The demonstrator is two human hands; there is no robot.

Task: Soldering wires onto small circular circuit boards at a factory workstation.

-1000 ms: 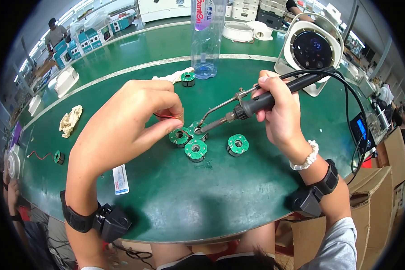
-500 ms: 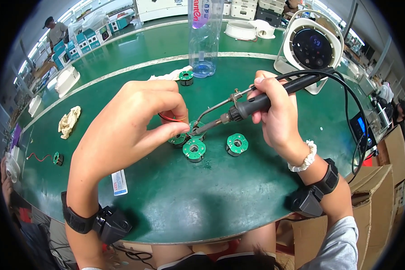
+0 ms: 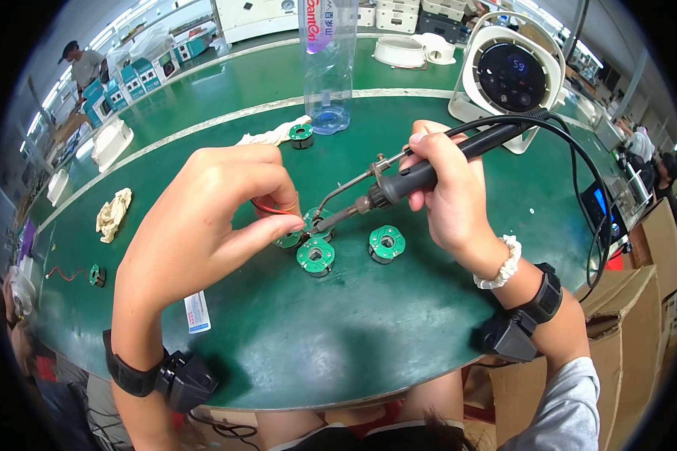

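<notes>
My left hand point(image 3: 222, 203) is closed in a pinch on thin red wires point(image 3: 267, 208), their ends down by a cluster of small round green circuit boards. My right hand point(image 3: 455, 188) grips a black soldering iron point(image 3: 410, 183) with a thin metal tube point(image 3: 346, 189) clamped alongside. The iron's tip comes down beside the wire ends, over the cluster; fingers and tip partly hide the boards there. In front of the tip lies a ring-shaped green board point(image 3: 304, 258) on a dark body. A similar board point(image 3: 376, 242) sits apart to the right.
A clear bottle point(image 3: 329, 90) stands beyond my hands, beside another green board point(image 3: 301, 132) and a pale cloth point(image 3: 274, 135). A white device with a round display point(image 3: 510, 75) is at the far right. Left lie a crumpled cloth point(image 3: 113, 216) and a wired part point(image 3: 96, 275). Cardboard boxes point(image 3: 628, 331) stand right.
The view has shifted slightly, moving the table items a little left in the picture. Both hands keep their grips, and the iron's tip stays at the cluster.
</notes>
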